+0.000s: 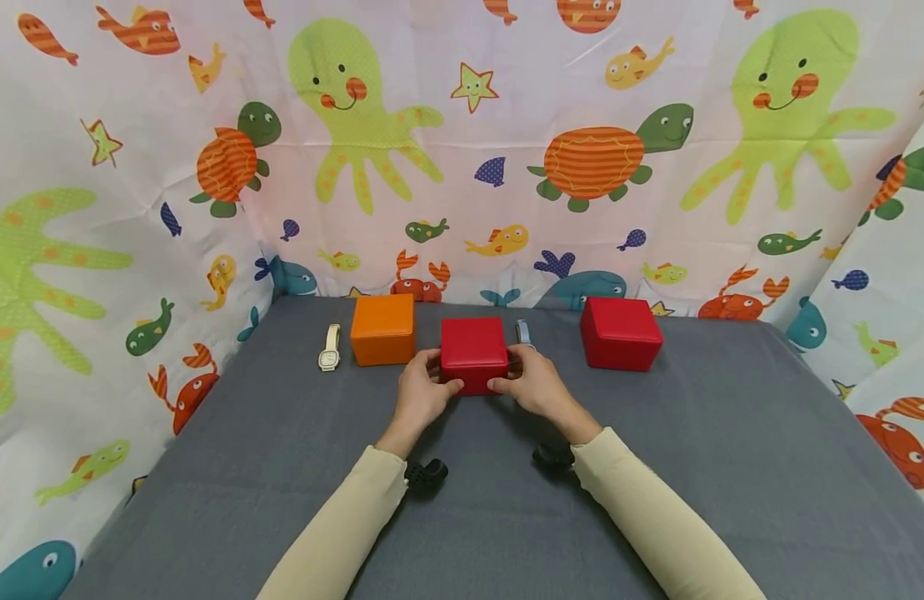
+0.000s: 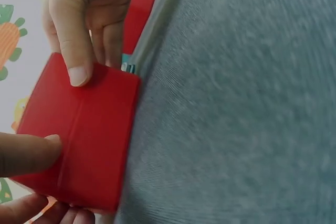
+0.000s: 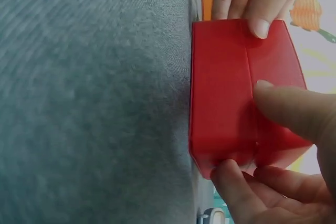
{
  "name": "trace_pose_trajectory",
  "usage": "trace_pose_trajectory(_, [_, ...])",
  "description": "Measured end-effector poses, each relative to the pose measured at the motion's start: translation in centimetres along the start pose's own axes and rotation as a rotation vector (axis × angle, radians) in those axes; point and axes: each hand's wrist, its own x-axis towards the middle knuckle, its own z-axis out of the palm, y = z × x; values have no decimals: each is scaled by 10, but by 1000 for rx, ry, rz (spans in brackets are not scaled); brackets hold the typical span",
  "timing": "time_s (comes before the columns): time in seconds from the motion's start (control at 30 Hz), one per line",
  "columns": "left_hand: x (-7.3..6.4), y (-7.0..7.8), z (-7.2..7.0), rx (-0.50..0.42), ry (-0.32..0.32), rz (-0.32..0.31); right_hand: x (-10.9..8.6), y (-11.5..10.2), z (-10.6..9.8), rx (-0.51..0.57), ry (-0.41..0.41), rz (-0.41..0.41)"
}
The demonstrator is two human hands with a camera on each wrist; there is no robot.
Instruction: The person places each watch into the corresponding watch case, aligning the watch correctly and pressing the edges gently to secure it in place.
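Note:
A red box with a lid seam stands on the grey cloth at the middle, between both hands. My left hand grips its left side, thumb on the front face and fingers along the side. On the opposite side my right hand holds it the same way, its thumb lying across the seam in the right wrist view. The lid looks closed. Just behind my right hand lies a watch, partly hidden. Left of the held box sits an orange box.
A cream-strapped watch lies left of the orange box. Farther right stands a second red box. Grey cloth covers the table, and a curtain printed with sea animals hangs behind and at both sides.

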Motion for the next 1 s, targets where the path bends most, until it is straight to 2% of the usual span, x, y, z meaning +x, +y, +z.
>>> trace_pose_trajectory(0.2, [4,-5,2,-9,-14,-30,3,3,1,-20,10,19])
trace_pose_trajectory(0.4, [4,-6,2,-32,-5,-54,3,5,2,-39,20,-13])
trace_pose_trajectory(0.7, [4,-6,4,-14,17,-30,-1,1,1,74,10,-26])
trace_pose_trajectory(0.87, [4,-5,5,-9,32,-38,0,4,0,33,-3,-52])
trace_pose_trajectory(1.0, [4,-4,5,-2,41,-52,2,4,-3,-78,17,-146])
